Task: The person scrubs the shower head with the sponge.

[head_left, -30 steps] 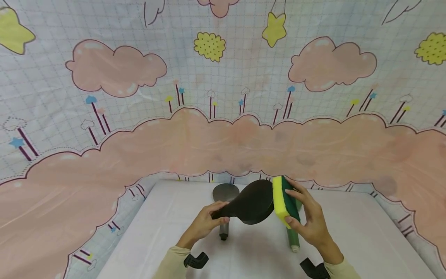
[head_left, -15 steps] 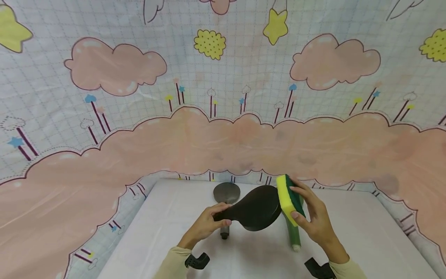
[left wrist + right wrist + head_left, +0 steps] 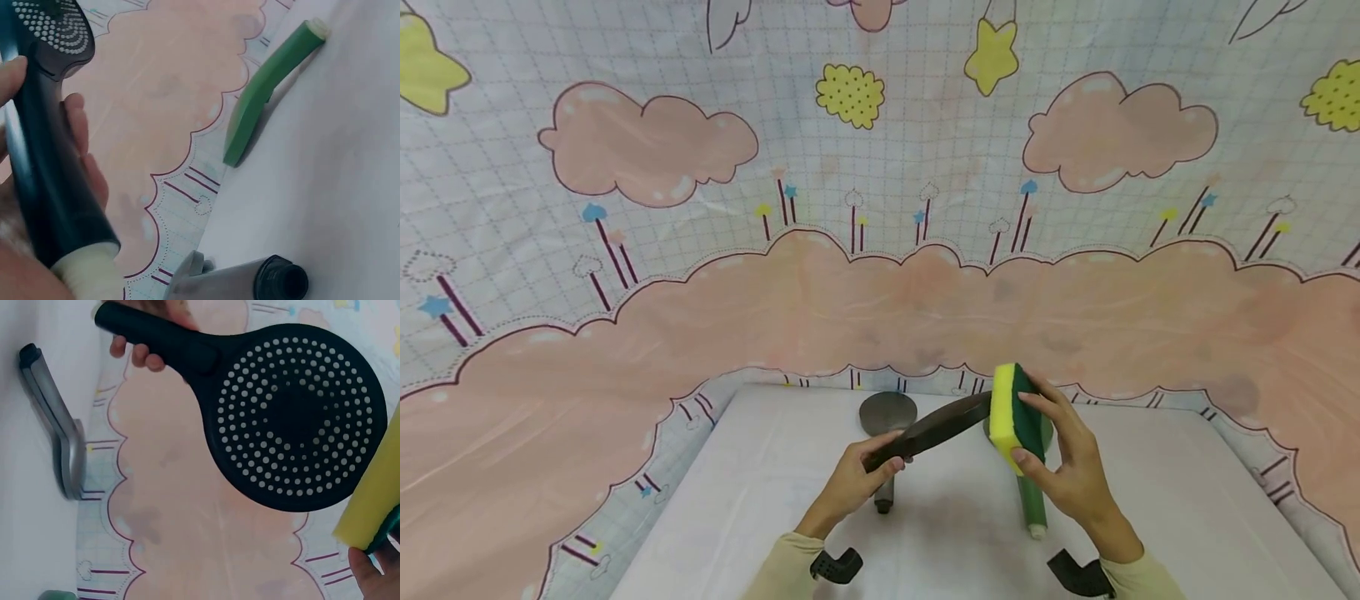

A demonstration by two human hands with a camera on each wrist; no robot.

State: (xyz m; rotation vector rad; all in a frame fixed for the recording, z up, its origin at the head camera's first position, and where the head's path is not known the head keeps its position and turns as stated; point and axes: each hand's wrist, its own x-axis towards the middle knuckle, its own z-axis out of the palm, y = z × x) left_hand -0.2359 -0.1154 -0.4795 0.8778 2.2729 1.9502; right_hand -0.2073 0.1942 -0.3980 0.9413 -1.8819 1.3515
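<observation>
My left hand (image 3: pixel 848 483) grips the handle of a black shower head (image 3: pixel 943 423), held up over the table and turned nearly edge-on in the head view. Its round face with pale nozzle dots shows in the right wrist view, where the shower head (image 3: pixel 294 419) spreads wide. Between the thumb and fingers of my right hand (image 3: pixel 1071 467) is a yellow and green sponge (image 3: pixel 1006 417). The yellow side of the sponge (image 3: pixel 375 494) lies right at the rim of the shower head.
A grey shower head (image 3: pixel 887 414) lies on the white table (image 3: pixel 737 500) behind my left hand. Below the sponge lies a green shower head (image 3: pixel 1032 504). A printed cloth with clouds (image 3: pixel 850 317) hangs behind the table.
The black shower head has tilted from showing its broad back to nearly edge-on. My right hand and the sponge first shifted right, then rose slightly, staying at its rim.
</observation>
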